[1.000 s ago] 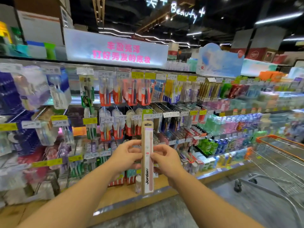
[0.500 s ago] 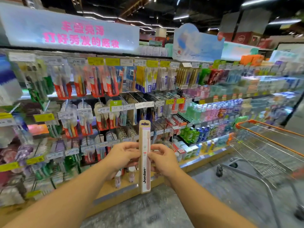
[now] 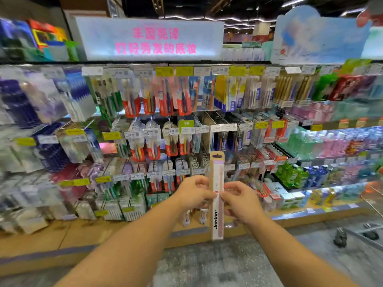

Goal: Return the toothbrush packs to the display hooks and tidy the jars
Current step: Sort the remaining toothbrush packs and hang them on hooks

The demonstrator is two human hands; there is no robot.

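Open air between the hands and the rack, easy reach there. The hooks (image 3: pixel 217 119) are jammed with hanging packs (image 3: pixel 167 100), and small jars (image 3: pixel 203 215) crowd the bottom shelf (image 3: pixel 83 228).

A lit white sign (image 3: pixel 149 38) with pink characters glows at upper centre. Green, blue and pink mouthwash bottles (image 3: pixel 310 175) fill shelves at right; grey speckled floor (image 3: pixel 207 266) runs below.
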